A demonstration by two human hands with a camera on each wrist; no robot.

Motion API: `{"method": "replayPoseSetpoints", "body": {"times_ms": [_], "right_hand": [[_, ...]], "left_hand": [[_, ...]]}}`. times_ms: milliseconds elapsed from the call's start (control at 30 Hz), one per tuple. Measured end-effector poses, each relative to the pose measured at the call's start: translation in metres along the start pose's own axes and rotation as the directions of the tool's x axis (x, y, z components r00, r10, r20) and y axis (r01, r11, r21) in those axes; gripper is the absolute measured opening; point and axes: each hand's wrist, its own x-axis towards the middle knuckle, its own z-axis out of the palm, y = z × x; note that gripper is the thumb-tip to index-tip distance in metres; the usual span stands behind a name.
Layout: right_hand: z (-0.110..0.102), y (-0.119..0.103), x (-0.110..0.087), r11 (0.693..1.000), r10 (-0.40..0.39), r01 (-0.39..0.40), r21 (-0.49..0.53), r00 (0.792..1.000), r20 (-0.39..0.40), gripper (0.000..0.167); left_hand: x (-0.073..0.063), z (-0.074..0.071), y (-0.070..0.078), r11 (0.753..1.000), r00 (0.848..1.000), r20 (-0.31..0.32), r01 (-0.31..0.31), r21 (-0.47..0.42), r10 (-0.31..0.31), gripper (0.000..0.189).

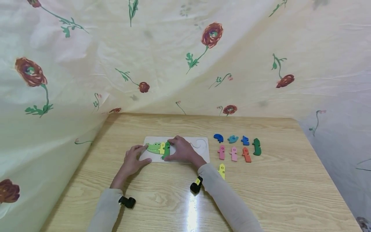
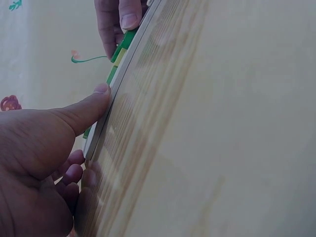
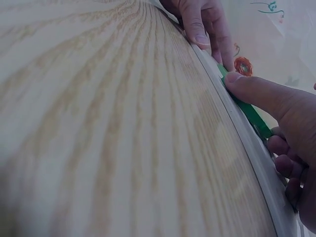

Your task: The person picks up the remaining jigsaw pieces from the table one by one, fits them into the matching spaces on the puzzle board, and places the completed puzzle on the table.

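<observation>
A white puzzle board [image 1: 205, 156] lies flat on the table, showing a green crocodile head [image 1: 153, 148] at its left end. Beside the head sits a yellow puzzle piece [image 1: 162, 148], then a dark green puzzle piece [image 1: 166, 150]. My right hand [image 1: 183, 149] pinches this dark green piece lengthwise, with the index finger at its far end and the thumb at its near end. Holding the board's left end is my left hand [image 1: 134, 160], its index fingertip at the crocodile's snout and its thumb [image 2: 91, 109] along the near edge. My right hand hides the board's middle.
Right of the board lie several loose puzzle pieces: blue ones [image 1: 218, 138], pink ones [image 1: 221, 152], an orange one [image 1: 246, 155] and a dark green one [image 1: 256, 147]. A loose yellow piece [image 1: 222, 170] is partly behind the right sleeve. Flowered cloth [image 1: 174, 64] borders the wooden table [image 1: 278, 193].
</observation>
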Motion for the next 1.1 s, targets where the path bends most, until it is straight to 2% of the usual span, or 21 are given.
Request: {"method": "replayPoseSetpoints", "body": {"times_ms": [233, 667, 867, 1100], "right_hand": [[-0.001, -0.002, -0.004, 1.0, -0.013, 0.013, 0.004, 1.0, -0.01, 0.091], [-0.001, -0.002, -0.003, 1.0, -0.014, 0.014, -0.003, 1.0, -0.009, 0.092], [-0.003, 0.004, -0.003, 0.998, -0.028, 0.028, 0.05, 1.0, -0.002, 0.091], [-0.011, 0.009, -0.006, 0.984, -0.088, 0.093, 0.152, 0.995, -0.042, 0.073]], "left_hand": [[0.0, -0.001, -0.002, 0.999, 1.0, -0.006, -0.029, -0.015, 0.029, 0.073], [0.001, 0.0, -0.003, 0.999, 1.0, -0.01, -0.029, -0.021, 0.029, 0.072], [0.001, 0.002, -0.004, 0.999, 1.0, -0.008, -0.03, -0.02, 0.03, 0.073], [0.001, 0.0, -0.003, 1.0, 0.999, -0.015, -0.03, -0.01, 0.03, 0.073]]}}
